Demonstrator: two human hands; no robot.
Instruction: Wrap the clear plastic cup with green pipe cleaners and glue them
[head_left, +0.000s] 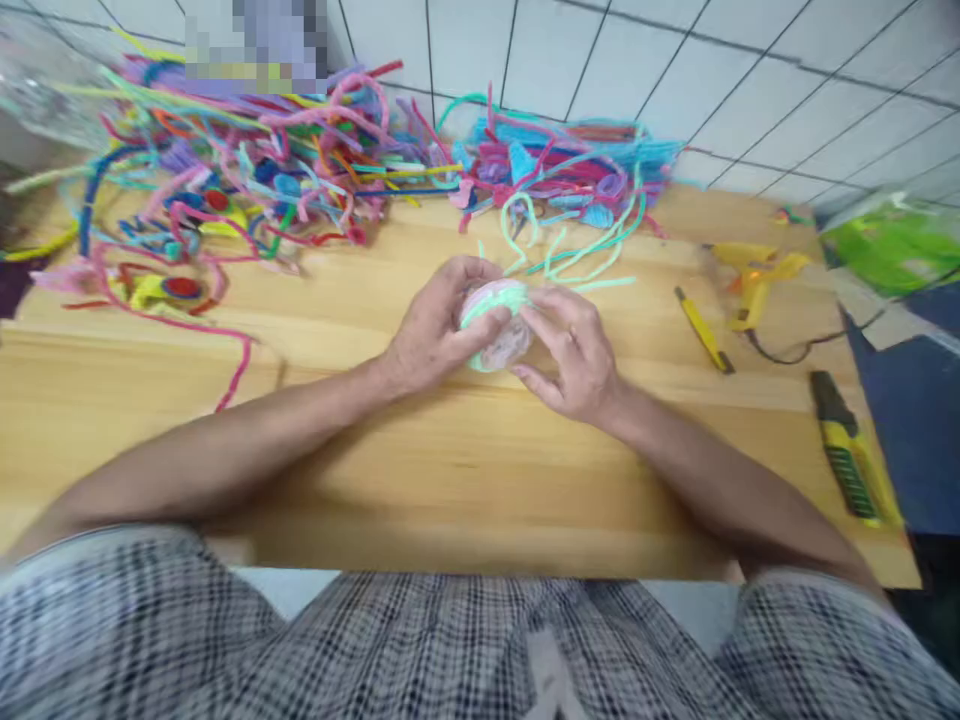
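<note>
Between my hands, above the middle of the wooden table, is a small round coil of fuzzy pipe cleaners [508, 342], mint green along its upper and left side and pale pinkish-white inside. My left hand [429, 328] is closed around its left side, with the thumb across its front. The fingers of my right hand [576, 352] press against the right rim, bent and partly blurred. Fingers cover parts of the coil. Just beyond it lie loose mint-green pipe cleaners [592, 262].
Tangled colourful pipe cleaners [300, 150] cover the back left, with a blue and pink bundle [570, 165] beside them. To the right lie a yellow glue gun [757, 275] with its cord, a slim yellow cutter [703, 330] and a black-and-yellow tool [847, 450]. White tiles [585, 60] rise behind.
</note>
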